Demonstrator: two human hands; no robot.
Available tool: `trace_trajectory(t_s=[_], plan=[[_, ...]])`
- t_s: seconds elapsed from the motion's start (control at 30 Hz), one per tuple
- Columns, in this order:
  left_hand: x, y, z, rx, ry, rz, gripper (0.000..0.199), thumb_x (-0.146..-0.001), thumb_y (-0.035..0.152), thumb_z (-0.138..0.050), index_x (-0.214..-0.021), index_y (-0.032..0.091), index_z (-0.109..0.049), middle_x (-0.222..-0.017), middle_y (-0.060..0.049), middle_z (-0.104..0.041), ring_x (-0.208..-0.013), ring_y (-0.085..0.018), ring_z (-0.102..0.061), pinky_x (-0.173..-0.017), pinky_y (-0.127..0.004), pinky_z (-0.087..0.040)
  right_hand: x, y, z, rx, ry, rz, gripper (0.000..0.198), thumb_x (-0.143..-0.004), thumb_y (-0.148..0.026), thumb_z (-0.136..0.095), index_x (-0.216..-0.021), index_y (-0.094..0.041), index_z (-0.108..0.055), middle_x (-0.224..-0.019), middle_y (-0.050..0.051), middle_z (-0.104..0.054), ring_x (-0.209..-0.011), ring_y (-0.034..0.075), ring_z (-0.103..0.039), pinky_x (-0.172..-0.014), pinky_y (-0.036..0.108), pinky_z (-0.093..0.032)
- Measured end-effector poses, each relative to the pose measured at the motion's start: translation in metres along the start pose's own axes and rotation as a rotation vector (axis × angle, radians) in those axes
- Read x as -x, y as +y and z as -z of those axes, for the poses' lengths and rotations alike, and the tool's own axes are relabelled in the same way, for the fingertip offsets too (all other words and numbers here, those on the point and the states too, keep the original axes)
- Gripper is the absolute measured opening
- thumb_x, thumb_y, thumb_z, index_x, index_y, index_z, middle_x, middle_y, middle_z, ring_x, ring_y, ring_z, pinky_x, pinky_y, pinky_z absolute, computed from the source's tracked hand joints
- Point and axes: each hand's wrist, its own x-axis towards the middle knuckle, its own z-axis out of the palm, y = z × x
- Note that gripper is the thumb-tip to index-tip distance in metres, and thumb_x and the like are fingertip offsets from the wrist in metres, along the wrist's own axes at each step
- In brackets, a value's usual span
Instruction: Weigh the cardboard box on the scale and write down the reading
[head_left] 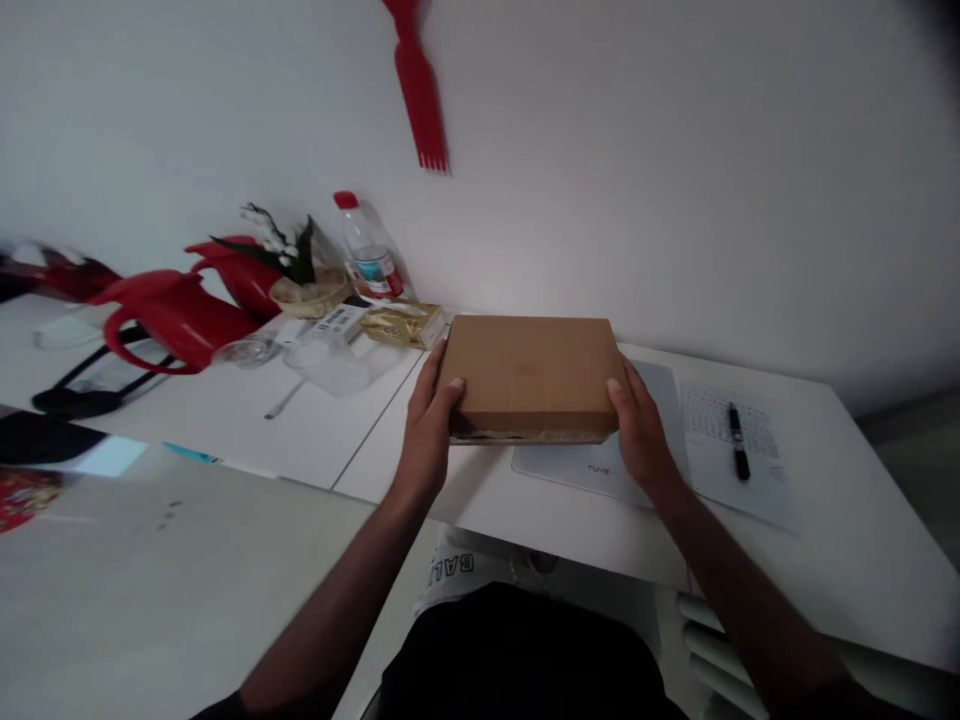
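Hands grip a closed cardboard box (pixel 531 377) at mid-frame, left hand (pixel 429 425) and right hand (pixel 637 425) clasping its ends (unopened so far) over the white table (pixel 840 520).

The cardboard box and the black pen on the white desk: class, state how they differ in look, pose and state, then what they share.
The cardboard box is brown, broad and flat-topped; the black pen is dark, thin and long. The box is gripped at its two ends by the left hand and right hand; the pen is untouched. The box sits over a pale mat; the pen lies on a printed sheet. Both are on the white desk.
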Motion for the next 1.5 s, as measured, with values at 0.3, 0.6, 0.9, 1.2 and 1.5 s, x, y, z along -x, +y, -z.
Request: trace_trajectory(t_s=[0.3,0.6,0.9,1.2,1.5], plan=[[0.0,-0.004,0.066,-0.055,0.147,-0.01,0.061,-0.085,0.037,-0.059,-0.145,0.029,-0.051,-0.154,-0.001,-0.044,-0.143,-0.03,-0.036,-0.123,-0.045,-0.023,-0.011,-0.006,-0.063,-0.102,-0.22,0.008,0.062,-0.096,-0.055,-0.047,-0.148,-0.022,-0.046,-0.148,0.008,-0.05,-0.139,0.026,-0.045,-0.121,0.049,-0.029],[0.011,-0.021,0.103,-0.057,0.25,0.005,0.062,-0.084,0.035,-0.059,-0.145,0.03,-0.051,-0.153,0.001,-0.044,-0.143,-0.028,-0.035,-0.123,-0.044,-0.021,-0.006,0.0,-0.105,-0.075,-0.352,-0.014,0.071,-0.094,-0.06,-0.044,-0.151,-0.018,-0.04,-0.151,0.01,-0.046,-0.141,0.027,-0.043,-0.12,0.048,-0.033],[0.015,-0.033,0.11,-0.098,0.264,0.027,0.061,-0.085,0.036,-0.056,-0.146,0.028,-0.05,-0.154,-0.001,-0.043,-0.144,-0.028,-0.035,-0.122,-0.043,-0.025,-0.001,0.009,-0.116,-0.058,-0.392,-0.024,0.075,-0.094,-0.062,-0.043,-0.152,-0.015,-0.038,-0.15,0.011,-0.047,-0.142,0.026,-0.041,-0.121,0.046,-0.031],[0.015,-0.038,0.109,-0.123,0.277,0.044,0.064,-0.083,0.035,-0.053,-0.147,0.026,-0.049,-0.153,-0.001,-0.044,-0.143,-0.029,-0.036,-0.122,-0.042,-0.026,0.002,0.012,-0.116,-0.063,-0.416,-0.046,0.074,-0.094,-0.061,-0.042,-0.154,-0.019,-0.034,-0.157,0.009,-0.038,-0.146,0.025,-0.035,-0.124,0.045,-0.026],[0.014,-0.035,0.119,-0.329,0.261,-0.158,0.069,-0.087,0.037,-0.062,-0.151,0.022,-0.04,-0.155,-0.009,-0.041,-0.144,-0.027,-0.036,-0.122,-0.044,-0.028,-0.001,0.012,-0.109,-0.025,-0.438,-0.051,0.087,-0.093,-0.075,-0.03,-0.153,-0.012,-0.035,-0.16,0.012,-0.031,-0.15,0.022,-0.027,-0.126,0.039,-0.018]])
